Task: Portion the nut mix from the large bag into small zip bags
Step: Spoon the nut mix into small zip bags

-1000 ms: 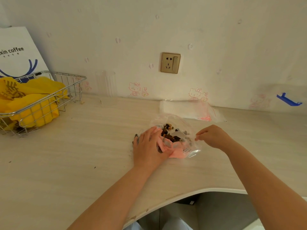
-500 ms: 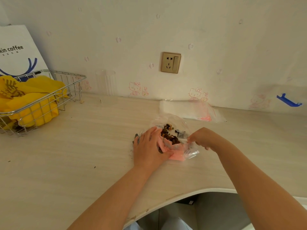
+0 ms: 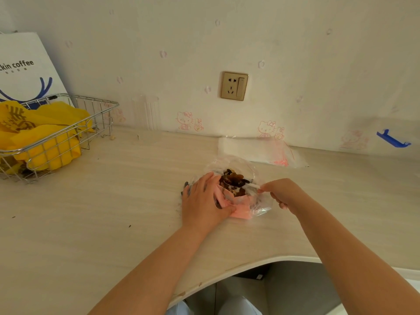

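A large clear bag (image 3: 244,165) of dark nut mix (image 3: 233,178) lies on the desk in front of me. On its near side is a small zip bag (image 3: 241,211) with a pink panel, mouth open toward the nuts. My left hand (image 3: 202,201) lies over its left side, thumb and fingers pinching the pink edge. My right hand (image 3: 283,193) pinches the handle of a white spoon (image 3: 253,186) whose bowl lies in the nut mix. A flat stack of spare small zip bags (image 3: 256,151) rests behind, against the wall.
A wire basket (image 3: 68,135) with yellow bags stands at the far left, a white paper coffee bag (image 3: 25,69) behind it. A wall socket (image 3: 234,85) is above the desk. The desk's curved front edge (image 3: 250,261) runs close below my arms. Crumbs dot the wood.
My right hand has moved left to the large bag and taken the spoon handle. My left hand has stayed on the pink-edged bag.
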